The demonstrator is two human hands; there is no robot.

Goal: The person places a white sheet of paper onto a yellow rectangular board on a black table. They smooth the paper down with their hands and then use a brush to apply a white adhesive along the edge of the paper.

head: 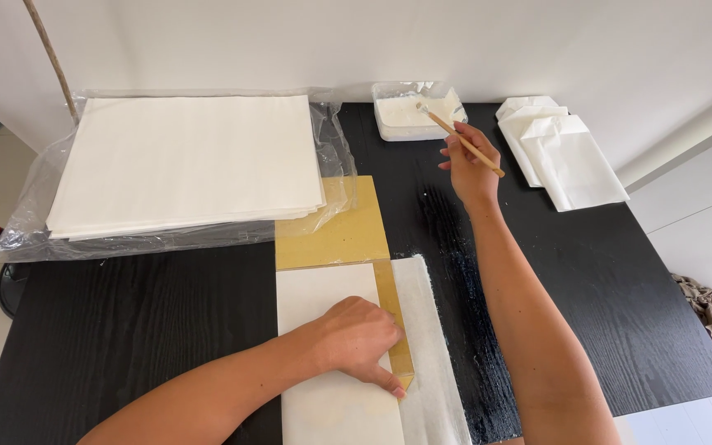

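- Head view looked down on a black counter (142, 330) set against a white wall, with my two bare hands at work over it.
- My left hand (356, 338) lay palm-down with fingers curled under and thumb stretched out. It gripped nothing; it pressed on a white paper sheet (323, 297) near me, probably to keep the sheet from sliding.
- Under that sheet sat a yellow-brown board (335, 227). A narrow band of it showed along the sheet's right edge, beside my knuckles, and a wider bare part showed beyond the sheet's far end. I judged it served as a template or backing.
- Just right of the board's band a strip of white paper (426, 346) ran toward me, its outer edge looking wet or ragged. White specks marked the counter beside it.
- My right hand (471, 165) was closed around a thin wooden-handled brush (459, 136), pinched mid-shaft, with the bristle end reaching the tub.
- That tub was a shallow clear plastic tray (409, 111) holding a white paste, placed at the far edge within my right arm's reach.
- A thick stack of white sheets (183, 161) rested on a clear plastic wrapper (35, 206) at far left, well apart from the paste, which likely kept it clean.
- Folded white paper pieces (558, 148) lay overlapped at far right, beside the tray, apart from the wet strip.
- A thin stick (51, 58) leaned against the wall at far left.
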